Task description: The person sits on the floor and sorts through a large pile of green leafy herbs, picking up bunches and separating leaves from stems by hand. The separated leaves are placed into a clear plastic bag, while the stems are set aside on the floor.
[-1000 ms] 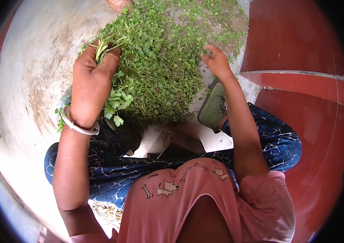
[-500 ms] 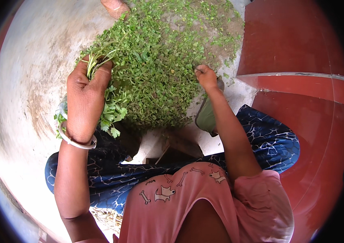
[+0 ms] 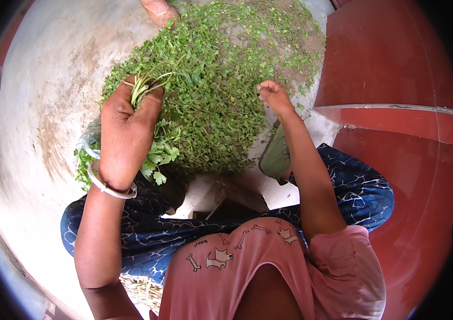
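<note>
My left hand [image 3: 125, 136] is closed around a bunch of green leafy herbs [image 3: 154, 88], with cut stems sticking out above the fist and leaves hanging below it. A white bangle [image 3: 110, 188] circles that wrist. In front of me a big heap of loose green leaves [image 3: 216, 101] lies on the concrete floor [image 3: 50, 90]. My right hand [image 3: 273, 96] hovers over the heap's right side, fingers curled; I cannot tell whether it pinches a leaf.
Another person's foot [image 3: 158, 10] rests at the far edge of the heap. A red painted step and wall [image 3: 391, 80] rise on the right. A green sandal [image 3: 275, 154] sits by my right knee, which is covered by blue patterned cloth [image 3: 354, 186].
My left hand with its bunch has drifted right and slightly down. My right hand has pulled back left from the heap's right edge and curled its fingers.
</note>
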{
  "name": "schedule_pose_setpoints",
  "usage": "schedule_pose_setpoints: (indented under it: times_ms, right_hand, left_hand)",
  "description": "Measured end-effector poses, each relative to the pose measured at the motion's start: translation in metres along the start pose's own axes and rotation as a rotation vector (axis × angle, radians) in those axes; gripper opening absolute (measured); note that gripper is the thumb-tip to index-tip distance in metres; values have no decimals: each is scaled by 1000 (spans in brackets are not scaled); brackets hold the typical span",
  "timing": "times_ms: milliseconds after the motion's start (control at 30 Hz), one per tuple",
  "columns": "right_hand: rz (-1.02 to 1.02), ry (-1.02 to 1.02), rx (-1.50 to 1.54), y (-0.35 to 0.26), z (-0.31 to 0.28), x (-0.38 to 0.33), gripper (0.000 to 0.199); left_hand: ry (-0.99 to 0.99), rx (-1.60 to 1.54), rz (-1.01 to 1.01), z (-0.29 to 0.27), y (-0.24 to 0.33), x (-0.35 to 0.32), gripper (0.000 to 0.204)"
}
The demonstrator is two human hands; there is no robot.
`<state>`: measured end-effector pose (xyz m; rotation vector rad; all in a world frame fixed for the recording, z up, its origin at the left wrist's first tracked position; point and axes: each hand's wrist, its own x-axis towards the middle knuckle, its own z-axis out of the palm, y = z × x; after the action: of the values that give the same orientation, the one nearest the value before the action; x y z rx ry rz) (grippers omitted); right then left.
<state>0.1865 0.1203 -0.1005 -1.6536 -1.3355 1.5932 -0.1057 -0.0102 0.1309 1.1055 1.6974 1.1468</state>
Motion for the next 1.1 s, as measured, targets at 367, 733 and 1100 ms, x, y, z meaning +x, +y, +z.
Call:
schedule_pose_setpoints:
  times_ms: [367, 733, 1100]
  right_hand:
    - [-28, -91, 11, -67, -29, -16, 5]
    - [-112, -477, 470, -117, 36, -78, 10]
    - [-730, -489, -120, -136, 86, -123, 9]
  left_hand:
    - [-90, -78, -44, 8, -5, 3, 16]
    - [-177, -571, -588, 14, -13, -3, 19]
    - [-193, -632, -639, 17, -17, -5, 15]
